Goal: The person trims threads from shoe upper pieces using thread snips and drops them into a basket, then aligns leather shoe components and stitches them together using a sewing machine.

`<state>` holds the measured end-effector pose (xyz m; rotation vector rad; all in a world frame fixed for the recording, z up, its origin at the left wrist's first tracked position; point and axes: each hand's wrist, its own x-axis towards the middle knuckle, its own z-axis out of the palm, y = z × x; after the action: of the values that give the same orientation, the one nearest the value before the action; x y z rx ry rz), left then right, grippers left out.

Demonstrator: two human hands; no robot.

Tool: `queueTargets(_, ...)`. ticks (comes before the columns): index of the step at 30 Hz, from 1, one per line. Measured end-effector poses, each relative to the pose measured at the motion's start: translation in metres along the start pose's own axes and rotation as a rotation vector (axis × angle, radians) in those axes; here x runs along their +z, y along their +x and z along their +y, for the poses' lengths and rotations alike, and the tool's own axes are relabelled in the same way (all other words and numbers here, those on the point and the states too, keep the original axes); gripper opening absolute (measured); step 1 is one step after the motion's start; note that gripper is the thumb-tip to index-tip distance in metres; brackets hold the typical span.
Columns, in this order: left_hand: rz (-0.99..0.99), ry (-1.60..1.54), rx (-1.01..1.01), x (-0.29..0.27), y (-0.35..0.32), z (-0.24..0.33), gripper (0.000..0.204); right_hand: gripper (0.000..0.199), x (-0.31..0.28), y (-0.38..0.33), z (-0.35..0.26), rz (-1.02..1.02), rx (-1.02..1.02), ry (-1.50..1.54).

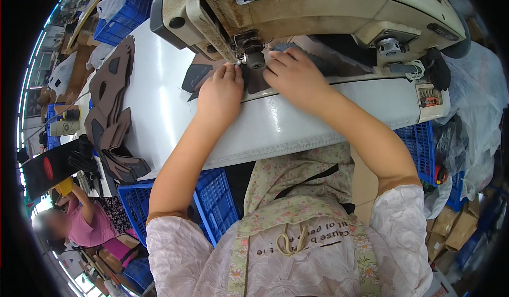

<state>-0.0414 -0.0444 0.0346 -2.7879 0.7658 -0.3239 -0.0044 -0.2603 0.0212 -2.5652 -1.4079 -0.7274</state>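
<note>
Overhead, a worn cream industrial sewing machine (318,11) fills the top of the view, its arm reaching left across a white worktop (159,101). Below the worktop's front edge stand blue plastic crates (217,201), one between the person's knees and another at the right. On the worktop's left side lies a loose stack of brown cut pieces (111,111), flat shapes with cut-out openings, well apart from the needle. A second person in a pink top (87,225) sits at the lower left, busy elsewhere.

Under the presser foot (249,57) lies the dark brown workpiece (199,77), a flat cut piece that spreads left from the needle. The left hand (221,90) rests flat on it, fingers together and pressing down just left of the foot; nothing is clasped. The right hand (294,74) lies just right of the foot, fingers spread and pressing on the material there, likewise flat rather than closed around anything.

The piece looks thin, light and pliable, likely synthetic leather or a similar sheet, so it would probably bend and shift easily. Flat fingertip pressure close to either side of the foot, as here, seems the surest hold; pinching an edge would likely buckle it.
</note>
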Motion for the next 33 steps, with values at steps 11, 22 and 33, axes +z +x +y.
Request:
queueTargets(11, 0.041, -0.347, -0.112, -0.004, -0.004, -0.008, 0.056, 0.023, 0.003, 0.027, -0.027, -0.171, 0.139, -0.011)
queueTargets(22, 0.074, -0.321, 0.012, 0.001, -0.015, -0.018, 0.056, 0.031, 0.020, 0.007, -0.021, -0.051, 0.069, 0.085)
queueTargets(33, 0.113, -0.288, 0.065, 0.001, -0.017, -0.015, 0.058, 0.034, 0.022, 0.002, -0.011, 0.039, 0.052, 0.240)
